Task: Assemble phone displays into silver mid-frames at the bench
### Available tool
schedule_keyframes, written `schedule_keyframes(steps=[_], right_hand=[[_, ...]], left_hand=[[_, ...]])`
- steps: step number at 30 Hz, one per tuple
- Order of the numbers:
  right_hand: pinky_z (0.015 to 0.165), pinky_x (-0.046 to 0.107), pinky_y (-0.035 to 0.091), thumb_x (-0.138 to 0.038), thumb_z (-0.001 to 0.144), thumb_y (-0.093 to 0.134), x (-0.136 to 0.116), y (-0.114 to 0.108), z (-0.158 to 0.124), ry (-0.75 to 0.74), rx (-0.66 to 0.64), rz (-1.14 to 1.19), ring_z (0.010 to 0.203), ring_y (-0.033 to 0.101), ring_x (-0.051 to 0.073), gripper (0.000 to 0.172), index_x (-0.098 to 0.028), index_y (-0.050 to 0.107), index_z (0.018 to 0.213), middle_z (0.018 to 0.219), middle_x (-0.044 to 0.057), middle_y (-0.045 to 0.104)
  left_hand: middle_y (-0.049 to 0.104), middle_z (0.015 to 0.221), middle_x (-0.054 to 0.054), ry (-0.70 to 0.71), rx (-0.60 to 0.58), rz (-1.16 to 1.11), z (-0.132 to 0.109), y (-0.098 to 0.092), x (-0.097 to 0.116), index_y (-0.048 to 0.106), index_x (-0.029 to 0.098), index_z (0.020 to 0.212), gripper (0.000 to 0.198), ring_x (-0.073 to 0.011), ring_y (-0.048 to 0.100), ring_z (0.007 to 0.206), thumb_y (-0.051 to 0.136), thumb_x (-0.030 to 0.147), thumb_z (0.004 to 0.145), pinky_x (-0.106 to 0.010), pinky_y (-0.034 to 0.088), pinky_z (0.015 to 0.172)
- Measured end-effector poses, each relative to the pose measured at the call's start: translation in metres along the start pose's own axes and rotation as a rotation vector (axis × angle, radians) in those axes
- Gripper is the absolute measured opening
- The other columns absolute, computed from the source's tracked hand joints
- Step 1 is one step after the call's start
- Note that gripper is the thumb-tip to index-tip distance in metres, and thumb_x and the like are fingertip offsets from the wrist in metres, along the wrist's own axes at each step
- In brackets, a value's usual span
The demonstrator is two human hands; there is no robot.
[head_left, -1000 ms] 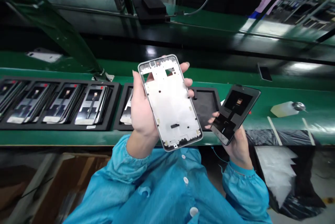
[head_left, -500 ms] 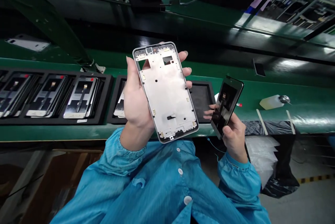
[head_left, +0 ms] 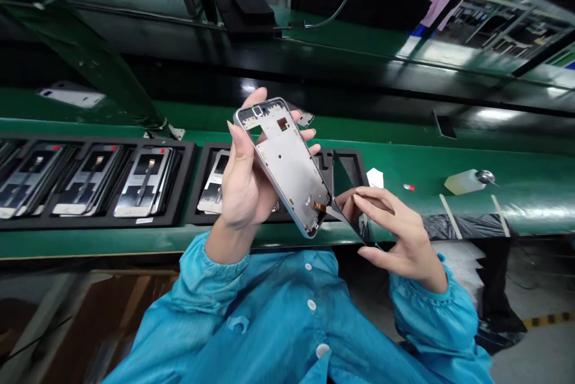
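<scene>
My left hand [head_left: 247, 186] is closed round a silver phone frame [head_left: 291, 162], its pale inner side up and tilted toward the right. In my right hand [head_left: 399, 228] is a dark, glossy phone screen [head_left: 348, 198], gripped by its edges and tipped steeply. An orange-ended flex cable [head_left: 320, 207] runs from the screen to the lower part of the frame, by a small slot there. Whether the cable passes through the slot I cannot tell. Screen and frame lie close together at the frame's lower right edge.
On the green bench [head_left: 404, 156], a black foam tray [head_left: 186, 180] at left holds stacks of phone screens [head_left: 141, 183]. Behind my hands is a second tray [head_left: 354, 159]. To the right are a bottle of yellowish liquid [head_left: 465, 182], a white scrap [head_left: 375, 178] and a small red piece [head_left: 408, 187].
The screen has moved left against the frame's lower end and turned over, its cable now at the slot. The frame has tilted, and my right hand has shifted its grip.
</scene>
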State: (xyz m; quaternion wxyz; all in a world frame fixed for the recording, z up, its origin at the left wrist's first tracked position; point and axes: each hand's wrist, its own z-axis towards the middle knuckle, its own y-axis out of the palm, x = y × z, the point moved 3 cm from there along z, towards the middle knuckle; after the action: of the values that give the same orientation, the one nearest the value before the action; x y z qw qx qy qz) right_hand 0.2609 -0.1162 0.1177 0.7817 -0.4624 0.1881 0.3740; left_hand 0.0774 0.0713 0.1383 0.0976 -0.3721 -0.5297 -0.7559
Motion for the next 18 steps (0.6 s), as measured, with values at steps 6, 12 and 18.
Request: schedule_keyframes(steps=[6, 12, 18], right_hand=[[0.113, 0.050, 0.071, -0.047, 0.109, 0.082, 0.000, 0.011, 0.009, -0.067, -0.030, -0.082, 0.135, 0.077, 0.034, 0.073, -0.033, 0.057, 0.176, 0.149, 0.017, 0.072], [0.113, 0.053, 0.071, -0.060, 0.112, 0.075, 0.003, 0.038, 0.022, -0.014, 0.126, 0.073, 0.138, 0.075, 0.035, 0.079, -0.035, 0.049, 0.181, 0.156, 0.018, 0.066], [0.116, 0.059, 0.069, -0.062, 0.110, 0.076, 0.014, 0.040, 0.006, -0.004, 0.113, 0.125, 0.141, 0.074, 0.039, 0.080, -0.034, 0.050, 0.180, 0.157, 0.019, 0.065]], left_hand=[[0.085, 0.132, -0.007, 0.091, -0.141, 0.047, 0.000, -0.008, -0.005, 0.070, 0.033, 0.145, 0.057, -0.0297, 0.088, 0.111, 0.076, 0.074, 0.105, -0.046, 0.075, 0.097], [0.086, 0.129, -0.006, 0.215, -0.244, 0.178, 0.004, -0.014, -0.005, 0.073, 0.031, 0.138, 0.052, -0.0270, 0.086, 0.115, 0.082, 0.068, 0.104, -0.036, 0.073, 0.096], [0.083, 0.135, -0.006, 0.245, -0.257, 0.228, 0.015, -0.026, 0.003, 0.066, 0.034, 0.138, 0.056, -0.0327, 0.089, 0.109, 0.083, 0.072, 0.100, -0.049, 0.077, 0.090]])
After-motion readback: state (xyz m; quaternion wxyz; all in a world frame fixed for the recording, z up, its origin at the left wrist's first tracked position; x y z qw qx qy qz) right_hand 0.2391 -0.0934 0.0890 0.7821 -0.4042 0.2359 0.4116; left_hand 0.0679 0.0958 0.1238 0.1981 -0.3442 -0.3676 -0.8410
